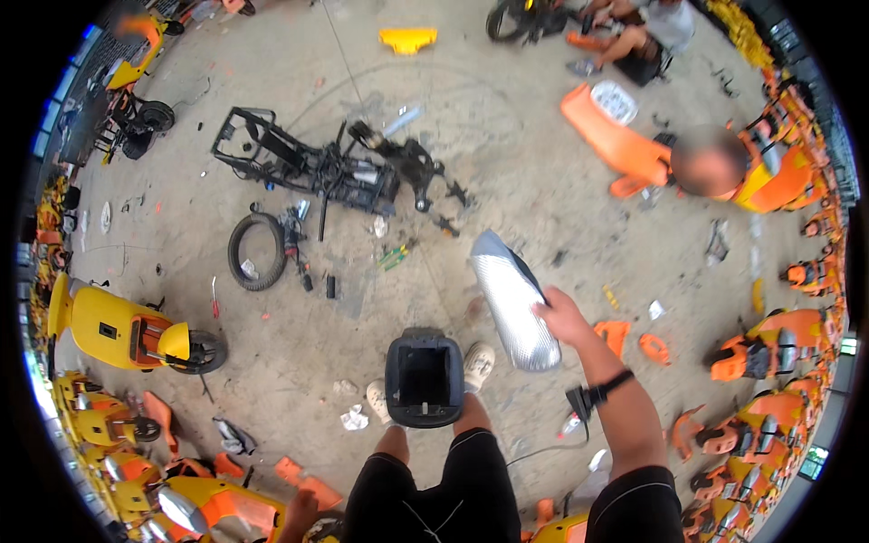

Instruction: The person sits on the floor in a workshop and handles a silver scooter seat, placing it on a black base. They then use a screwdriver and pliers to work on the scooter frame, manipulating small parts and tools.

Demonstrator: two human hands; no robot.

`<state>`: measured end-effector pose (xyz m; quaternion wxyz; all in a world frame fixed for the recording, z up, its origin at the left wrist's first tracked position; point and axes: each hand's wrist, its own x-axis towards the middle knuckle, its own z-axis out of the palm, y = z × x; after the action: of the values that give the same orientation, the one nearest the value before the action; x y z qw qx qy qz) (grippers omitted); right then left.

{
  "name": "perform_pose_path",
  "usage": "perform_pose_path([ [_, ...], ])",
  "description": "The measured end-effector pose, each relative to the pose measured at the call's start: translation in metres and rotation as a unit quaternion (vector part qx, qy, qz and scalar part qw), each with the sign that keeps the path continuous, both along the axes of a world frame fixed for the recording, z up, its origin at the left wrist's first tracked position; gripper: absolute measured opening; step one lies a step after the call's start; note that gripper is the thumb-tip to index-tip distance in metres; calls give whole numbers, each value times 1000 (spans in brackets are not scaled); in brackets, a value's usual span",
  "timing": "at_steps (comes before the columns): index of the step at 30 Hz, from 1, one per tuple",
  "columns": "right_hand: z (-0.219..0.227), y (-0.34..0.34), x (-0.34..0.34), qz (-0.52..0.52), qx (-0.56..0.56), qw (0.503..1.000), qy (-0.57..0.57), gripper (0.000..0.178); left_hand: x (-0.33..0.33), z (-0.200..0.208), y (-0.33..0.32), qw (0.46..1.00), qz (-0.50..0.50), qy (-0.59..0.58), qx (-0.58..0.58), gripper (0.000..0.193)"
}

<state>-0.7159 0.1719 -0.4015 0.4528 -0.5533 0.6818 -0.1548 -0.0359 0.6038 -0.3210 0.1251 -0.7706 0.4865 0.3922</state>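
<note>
My right hand (563, 315) grips the edge of a long scooter seat with a silver, textured foil-like cover (514, 308), and its dark underside shows along one edge. The seat hangs tilted over the floor, right of my feet. A black, open-topped plastic box (424, 422), like a scooter's under-seat bin, is in front of me between my shoes. My left hand (300, 512) is low at the lower left beside an orange and yellow scooter (226, 509). It is dark and partly out of sight, and its fingers do not show clearly.
Ahead lies a stripped black scooter frame (308, 163), with a loose tyre (232, 252) nearer me. A yellow scooter (109, 326) lies at left. Orange panels (612, 337) are scattered at right. Another person (670, 36) sits far right. Rows of scooters line both sides.
</note>
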Motion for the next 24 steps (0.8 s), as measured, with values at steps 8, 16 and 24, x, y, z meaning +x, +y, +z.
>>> perform_pose_path([
  [8,330,196,45,-353,-180,815,-423,37,-155,3,-237,796,128,575,-141,29],
  [16,375,299,116,-329,-285,690,-578,64,-310,195,-298,548,209,773,242,82],
  [24,343,283,115,-296,-242,670,-637,55,-276,247,-269,475,203,846,130,76],
])
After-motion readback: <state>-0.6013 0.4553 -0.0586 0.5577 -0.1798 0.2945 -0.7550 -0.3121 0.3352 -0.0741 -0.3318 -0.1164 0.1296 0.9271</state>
